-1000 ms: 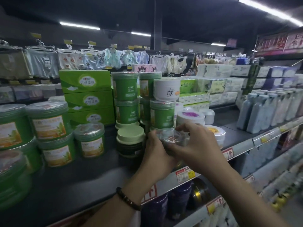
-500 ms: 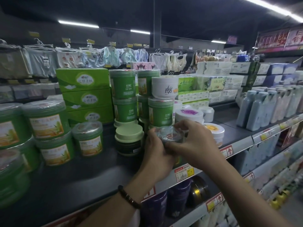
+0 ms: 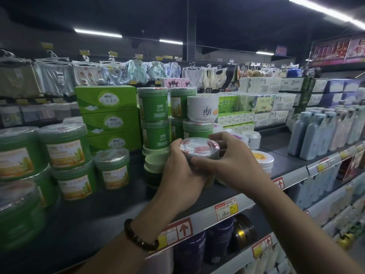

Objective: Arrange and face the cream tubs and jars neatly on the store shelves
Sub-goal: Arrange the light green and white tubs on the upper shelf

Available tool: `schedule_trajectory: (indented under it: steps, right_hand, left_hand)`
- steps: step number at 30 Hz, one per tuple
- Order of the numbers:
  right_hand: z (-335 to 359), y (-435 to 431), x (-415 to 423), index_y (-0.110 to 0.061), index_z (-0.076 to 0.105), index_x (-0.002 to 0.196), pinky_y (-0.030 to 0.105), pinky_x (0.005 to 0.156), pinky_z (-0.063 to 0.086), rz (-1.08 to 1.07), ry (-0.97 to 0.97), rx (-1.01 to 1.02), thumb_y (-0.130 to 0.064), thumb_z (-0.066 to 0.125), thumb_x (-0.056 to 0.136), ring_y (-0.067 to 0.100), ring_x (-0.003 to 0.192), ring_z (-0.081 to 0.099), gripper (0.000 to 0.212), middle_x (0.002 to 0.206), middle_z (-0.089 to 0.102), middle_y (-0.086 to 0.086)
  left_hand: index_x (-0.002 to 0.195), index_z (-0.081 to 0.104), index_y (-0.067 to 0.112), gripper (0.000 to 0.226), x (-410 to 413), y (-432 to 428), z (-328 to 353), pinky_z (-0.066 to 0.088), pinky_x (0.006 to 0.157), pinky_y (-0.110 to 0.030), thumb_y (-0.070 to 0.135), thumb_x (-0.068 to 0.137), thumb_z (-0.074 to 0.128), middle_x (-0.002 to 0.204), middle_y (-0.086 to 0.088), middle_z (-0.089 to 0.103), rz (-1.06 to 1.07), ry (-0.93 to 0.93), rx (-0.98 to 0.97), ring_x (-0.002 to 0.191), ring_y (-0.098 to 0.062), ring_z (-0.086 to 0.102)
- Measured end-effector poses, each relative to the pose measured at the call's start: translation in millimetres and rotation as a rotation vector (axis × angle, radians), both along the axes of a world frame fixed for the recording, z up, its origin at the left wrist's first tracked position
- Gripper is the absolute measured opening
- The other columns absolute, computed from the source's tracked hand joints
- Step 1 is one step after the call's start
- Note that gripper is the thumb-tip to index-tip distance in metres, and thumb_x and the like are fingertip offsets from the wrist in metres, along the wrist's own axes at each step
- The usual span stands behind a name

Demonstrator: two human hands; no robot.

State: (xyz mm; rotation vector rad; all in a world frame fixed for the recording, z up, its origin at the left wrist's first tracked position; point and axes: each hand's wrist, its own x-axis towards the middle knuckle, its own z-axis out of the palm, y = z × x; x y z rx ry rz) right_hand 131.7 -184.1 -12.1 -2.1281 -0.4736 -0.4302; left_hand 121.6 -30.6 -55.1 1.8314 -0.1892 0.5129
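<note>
While the dark shelf point(image 3: 280, 149) carries stacked green tubs point(image 3: 154, 109) at its back, a person's left hand point(image 3: 181, 171) and right hand point(image 3: 235, 161) curl round opposite sides of a small clear-lidded jar point(image 3: 199, 148), held over the shelf just in front of those tubs.

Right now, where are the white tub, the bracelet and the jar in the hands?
white tub point(image 3: 202, 109): head view, front label.
bracelet point(image 3: 139, 236): head view, its dark beads.
jar point(image 3: 199, 148): head view, its shiny lid.

My left hand point(image 3: 181, 171) and right hand point(image 3: 235, 163), forearms raised, fingers curled, grip one jar point(image 3: 199, 147) between them; left palm apparently underneath.
</note>
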Motion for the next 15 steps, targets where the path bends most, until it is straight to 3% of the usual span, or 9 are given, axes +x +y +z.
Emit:
schedule_trajectory:
  steps: [4, 6, 8, 12, 15]
  right_hand:
    - [7.3, 13.8, -2.6, -0.025, 0.056, 0.144, 0.040, 0.096, 0.060, 0.039, 0.004, 0.011, -0.066, 0.091, 0.062, 0.013, 0.111, 0.068, 0.097, 0.128, 0.069, -0.006]
    - [10.5, 22.7, -5.4, -0.026, 0.057, 0.142, 0.037, 0.096, 0.059, 0.044, -0.008, 0.011, -0.068, 0.092, 0.060, 0.012, 0.109, 0.068, 0.098, 0.125, 0.070, -0.008]
    - [13.2, 31.6, -8.1, -0.026, 0.058, 0.141, 0.037, 0.096, 0.059, 0.058, -0.018, 0.021, -0.065, 0.095, 0.059, 0.011, 0.108, 0.069, 0.097, 0.124, 0.070, -0.008]
    - [19.1, 44.6, -8.3, -0.025, 0.061, 0.139, 0.037, 0.095, 0.061, 0.100, -0.014, 0.093, -0.056, 0.102, 0.052, 0.007, 0.105, 0.071, 0.101, 0.119, 0.072, -0.010]
    - [23.9, 55.6, -7.5, -0.026, 0.063, 0.137, 0.040, 0.093, 0.063, 0.126, -0.035, 0.117, -0.056, 0.103, 0.047, 0.007, 0.102, 0.073, 0.103, 0.114, 0.074, -0.010]
  left_hand:
    - [0.161, 0.017, 0.018, 0.106, -10.1, 9.5, 4.8, 0.053, 0.082, -0.009, 0.006, 0.081, 0.086, 0.141, 0.001, 0.055, 0.013, -0.010, -0.007, 0.112, -0.001, 0.060]
    - [0.160, 0.021, 0.015, 0.101, -16.3, 16.0, 6.4, 0.048, 0.076, -0.002, 0.005, 0.082, 0.085, 0.134, 0.005, 0.057, 0.054, -0.044, 0.025, 0.103, 0.008, 0.058]
    - [0.159, 0.024, 0.017, 0.099, -20.6, 23.2, 6.5, 0.048, 0.075, -0.004, 0.007, 0.081, 0.085, 0.134, 0.007, 0.057, 0.103, -0.064, 0.031, 0.102, 0.004, 0.060]
    - [0.155, 0.030, 0.028, 0.097, -24.7, 38.6, 4.7, 0.052, 0.087, -0.012, 0.018, 0.078, 0.089, 0.138, 0.010, 0.059, 0.190, -0.120, 0.006, 0.118, -0.002, 0.061]
    - [0.152, 0.033, 0.030, 0.097, -26.3, 48.5, 5.9, 0.057, 0.099, -0.033, 0.030, 0.073, 0.088, 0.139, 0.009, 0.060, 0.213, -0.156, -0.041, 0.121, -0.006, 0.062]
